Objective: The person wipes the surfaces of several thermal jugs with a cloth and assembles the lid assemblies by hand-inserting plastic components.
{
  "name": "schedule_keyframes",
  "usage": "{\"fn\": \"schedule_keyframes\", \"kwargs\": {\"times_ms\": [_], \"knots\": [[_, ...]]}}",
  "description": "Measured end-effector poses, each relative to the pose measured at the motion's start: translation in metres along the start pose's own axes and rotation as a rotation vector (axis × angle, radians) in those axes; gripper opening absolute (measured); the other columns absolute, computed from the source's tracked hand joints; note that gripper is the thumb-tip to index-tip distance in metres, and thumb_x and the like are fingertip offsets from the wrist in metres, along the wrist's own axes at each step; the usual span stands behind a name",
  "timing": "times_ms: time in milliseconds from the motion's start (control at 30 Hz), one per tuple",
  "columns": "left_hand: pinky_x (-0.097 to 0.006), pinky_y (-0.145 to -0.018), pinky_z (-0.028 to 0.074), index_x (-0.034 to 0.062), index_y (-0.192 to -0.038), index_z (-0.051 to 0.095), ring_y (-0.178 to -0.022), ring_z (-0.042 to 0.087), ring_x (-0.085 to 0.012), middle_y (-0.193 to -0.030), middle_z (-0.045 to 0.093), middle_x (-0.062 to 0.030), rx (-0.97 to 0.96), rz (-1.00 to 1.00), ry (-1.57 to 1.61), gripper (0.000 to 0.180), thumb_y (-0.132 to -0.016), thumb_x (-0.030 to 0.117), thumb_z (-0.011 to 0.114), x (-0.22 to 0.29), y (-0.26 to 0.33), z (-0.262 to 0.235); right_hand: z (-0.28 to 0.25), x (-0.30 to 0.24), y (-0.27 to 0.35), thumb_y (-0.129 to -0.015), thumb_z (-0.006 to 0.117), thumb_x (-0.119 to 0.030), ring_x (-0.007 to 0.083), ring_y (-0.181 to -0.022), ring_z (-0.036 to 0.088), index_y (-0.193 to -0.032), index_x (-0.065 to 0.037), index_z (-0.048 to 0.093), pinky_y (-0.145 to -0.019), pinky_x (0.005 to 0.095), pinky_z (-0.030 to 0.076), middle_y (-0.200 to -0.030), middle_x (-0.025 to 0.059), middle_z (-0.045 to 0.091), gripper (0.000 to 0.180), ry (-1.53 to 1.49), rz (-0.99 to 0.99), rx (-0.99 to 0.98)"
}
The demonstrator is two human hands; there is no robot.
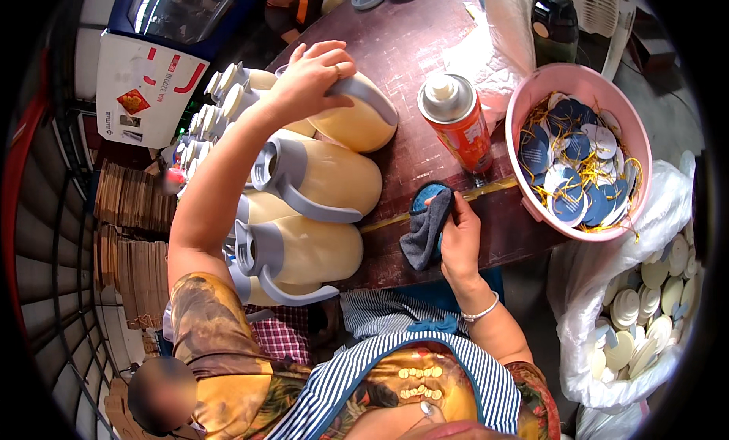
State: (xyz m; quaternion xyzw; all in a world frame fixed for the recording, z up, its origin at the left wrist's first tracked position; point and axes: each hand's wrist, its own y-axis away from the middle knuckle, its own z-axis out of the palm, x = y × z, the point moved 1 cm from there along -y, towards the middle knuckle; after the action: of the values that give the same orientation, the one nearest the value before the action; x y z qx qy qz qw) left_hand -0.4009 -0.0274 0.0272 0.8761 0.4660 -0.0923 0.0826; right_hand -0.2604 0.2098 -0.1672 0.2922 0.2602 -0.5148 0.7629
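My left hand (305, 79) reaches across to the farthest cream thermos jug (353, 125), its thumb and fingers wrapped around the grey handle. That jug leans on its side among the others. Nearer to me, a second cream jug (342, 178) and a third jug (323, 249) have grey collars and handles, and their mouths are uncovered. In my right hand (462, 239) a dark grey cloth (427, 231) with a blue patch is pinched, just above the table's near edge. Beyond this hand stands an orange-red spray can (465, 132) with a white nozzle.
A pink tub (645, 140) at the right holds round tags with yellow strings. Below it, a clear plastic bag (577, 288) contains many pale discs. More jugs with lids (228, 98) crowd the left side of the dark red table (402, 45). Another person (163, 394) is at lower left.
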Motion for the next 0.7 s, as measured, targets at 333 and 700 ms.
{"fn": "schedule_keyframes", "kwargs": {"times_ms": [333, 700], "knots": [[-0.042, -0.107, 0.037, 0.0084, -0.086, 0.066, -0.128, 0.047, -0.0279, -0.108, 0.064, -0.0004, 0.147, -0.041, 0.470, 0.028, -0.064, -0.005, 0.076, -0.019, 0.033, -0.007, 0.024, 0.013, -0.020, -0.101, 0.052, -0.013, 0.0087, -0.076, 0.061, -0.108, -0.002, 0.062, -0.071, 0.0238, 0.050, -0.088, 0.0018, 0.065, 0.016, -0.228, 0.135, 0.129], [-0.045, -0.106, 0.038, 0.0078, -0.071, 0.052, -0.128, 0.046, -0.0304, -0.100, 0.064, -0.0005, 0.178, 0.052, 0.353, 0.028, -0.061, -0.007, 0.074, 0.016, 0.024, -0.008, 0.088, 0.014, -0.082, -0.102, 0.045, -0.010, 0.0130, -0.086, 0.063, -0.106, -0.003, 0.064, -0.078, 0.0277, 0.053, -0.097, 0.0035, 0.067, 0.021, -0.539, 0.067, 0.164]]}}
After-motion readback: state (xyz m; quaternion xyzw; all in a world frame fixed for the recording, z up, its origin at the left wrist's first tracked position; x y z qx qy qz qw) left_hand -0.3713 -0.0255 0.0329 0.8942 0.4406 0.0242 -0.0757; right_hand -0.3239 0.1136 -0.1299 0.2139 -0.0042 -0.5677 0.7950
